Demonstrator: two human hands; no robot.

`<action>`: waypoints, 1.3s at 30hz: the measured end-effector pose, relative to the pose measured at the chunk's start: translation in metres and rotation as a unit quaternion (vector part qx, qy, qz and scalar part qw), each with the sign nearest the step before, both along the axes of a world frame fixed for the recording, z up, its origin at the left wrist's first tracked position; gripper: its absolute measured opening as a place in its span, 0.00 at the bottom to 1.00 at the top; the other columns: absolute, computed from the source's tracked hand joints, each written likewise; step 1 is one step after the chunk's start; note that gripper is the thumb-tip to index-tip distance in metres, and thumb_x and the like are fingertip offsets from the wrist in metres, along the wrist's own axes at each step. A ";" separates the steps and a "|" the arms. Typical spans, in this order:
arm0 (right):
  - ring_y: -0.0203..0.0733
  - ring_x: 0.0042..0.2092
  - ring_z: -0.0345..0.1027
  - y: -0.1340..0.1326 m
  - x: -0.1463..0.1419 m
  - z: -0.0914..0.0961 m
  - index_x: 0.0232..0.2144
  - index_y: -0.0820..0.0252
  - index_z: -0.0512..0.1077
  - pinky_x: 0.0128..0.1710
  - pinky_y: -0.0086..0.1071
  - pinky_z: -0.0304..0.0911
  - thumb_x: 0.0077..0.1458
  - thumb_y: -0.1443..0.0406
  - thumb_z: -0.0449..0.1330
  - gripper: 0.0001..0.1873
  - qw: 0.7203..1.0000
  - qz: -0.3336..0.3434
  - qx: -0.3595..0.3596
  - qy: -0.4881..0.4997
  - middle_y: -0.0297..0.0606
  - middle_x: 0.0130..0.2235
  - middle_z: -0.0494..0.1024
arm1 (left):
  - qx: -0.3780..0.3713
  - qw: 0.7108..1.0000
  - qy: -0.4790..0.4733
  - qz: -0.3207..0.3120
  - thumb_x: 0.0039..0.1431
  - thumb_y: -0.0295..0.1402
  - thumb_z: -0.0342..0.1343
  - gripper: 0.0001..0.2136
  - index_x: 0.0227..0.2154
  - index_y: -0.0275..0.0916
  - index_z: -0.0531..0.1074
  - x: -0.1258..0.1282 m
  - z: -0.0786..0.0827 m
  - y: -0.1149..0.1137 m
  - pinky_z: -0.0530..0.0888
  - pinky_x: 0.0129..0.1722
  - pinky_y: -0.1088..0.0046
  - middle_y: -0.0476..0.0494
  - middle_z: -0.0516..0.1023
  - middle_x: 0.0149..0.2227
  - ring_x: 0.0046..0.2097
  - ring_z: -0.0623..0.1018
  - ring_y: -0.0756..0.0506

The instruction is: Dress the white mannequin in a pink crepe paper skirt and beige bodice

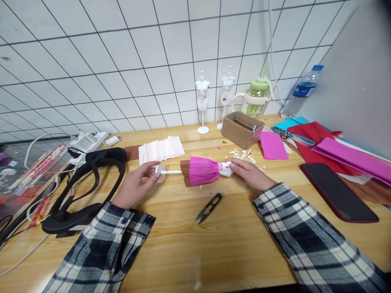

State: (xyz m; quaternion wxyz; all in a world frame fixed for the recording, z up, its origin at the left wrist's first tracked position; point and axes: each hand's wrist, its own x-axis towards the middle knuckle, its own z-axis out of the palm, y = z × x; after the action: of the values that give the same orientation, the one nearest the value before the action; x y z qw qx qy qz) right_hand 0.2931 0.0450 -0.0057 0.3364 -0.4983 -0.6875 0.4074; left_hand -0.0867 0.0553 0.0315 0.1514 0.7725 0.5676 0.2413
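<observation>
A small white dress form (225,169) lies sideways between my hands, just above or on the table; I cannot tell which. Round its waist is a pleated pink paper skirt (204,171), with a brown paper layer (185,172) showing below the hem. My left hand (137,183) grips the round white base at the end of the stand, thumb and fingers on its rim. At the other end, my right hand (249,173) pinches the upper body of the form. Black thread snips (209,208) lie on the table nearer to me, blades pointing down-left.
Two white dress forms (202,101) stand by the tiled wall, near a cardboard box (242,129) and a green-lidded cup (258,95). White scraps (244,155) litter the middle. Pale pleated paper (161,149) and a black headset (88,191) lie left; a phone (339,191) and coloured paper (317,138) lie right.
</observation>
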 end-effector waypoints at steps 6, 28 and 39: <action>0.32 0.21 0.57 -0.002 -0.007 -0.004 0.33 0.60 0.70 0.20 0.27 0.52 0.62 0.47 0.48 0.24 0.996 0.029 -0.076 0.033 0.34 0.26 0.76 | 0.010 1.000 0.002 0.015 0.61 0.40 0.49 0.15 0.40 0.39 0.77 0.003 -0.004 0.000 0.73 0.37 0.71 0.43 0.82 0.41 0.37 0.78 0.45; 0.38 0.20 0.65 -0.009 -0.009 0.005 0.48 0.55 0.73 0.25 0.33 0.61 0.62 0.52 0.52 0.20 0.991 -0.103 0.080 -0.036 0.29 0.19 0.71 | 0.133 0.961 0.205 -0.134 0.62 0.41 0.52 0.12 0.41 0.43 0.77 0.027 -0.006 -0.005 0.56 0.61 0.49 0.42 0.80 0.41 0.47 0.75 0.40; 0.32 0.22 0.58 -0.001 -0.048 0.045 0.47 0.50 0.67 0.18 0.25 0.56 0.59 0.50 0.54 0.18 0.926 -0.180 0.082 0.322 0.30 0.30 0.71 | -0.129 0.957 -0.262 -0.001 0.56 0.47 0.56 0.16 0.31 0.37 0.73 0.067 -0.025 -0.020 0.66 0.27 0.74 0.47 0.75 0.26 0.27 0.72 0.48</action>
State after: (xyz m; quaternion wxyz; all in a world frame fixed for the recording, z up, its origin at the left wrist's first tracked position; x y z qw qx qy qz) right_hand 0.2453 0.0444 0.0388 0.6467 -0.4262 -0.4723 0.4208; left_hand -0.0199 0.0352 0.0069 0.3930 0.6570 0.5334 0.3596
